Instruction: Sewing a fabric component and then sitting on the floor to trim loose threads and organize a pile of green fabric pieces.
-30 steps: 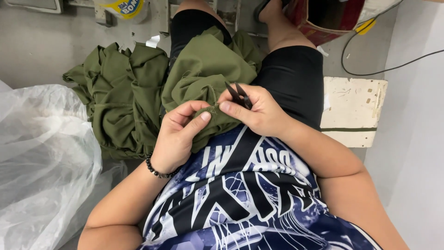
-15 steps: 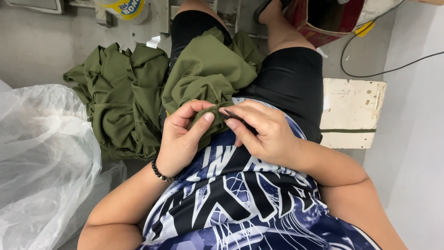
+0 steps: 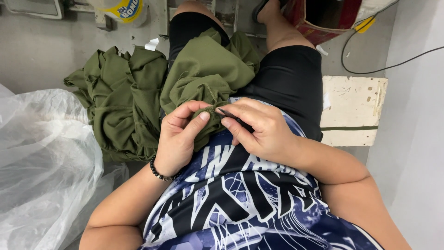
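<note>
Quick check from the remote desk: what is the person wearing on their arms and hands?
Both forearms are bare, with no sleeves in view and no gloves. The left hand has a bracelet of dark round beads around its wrist. The right hand shows no ring, watch or band on the parts visible.

- One view only, from a camera worn on the person's head.
- It looks steeply down over the chest onto the lap and the floor beyond.
- It sits close: both forearms and the lap fill most of the frame.
</note>
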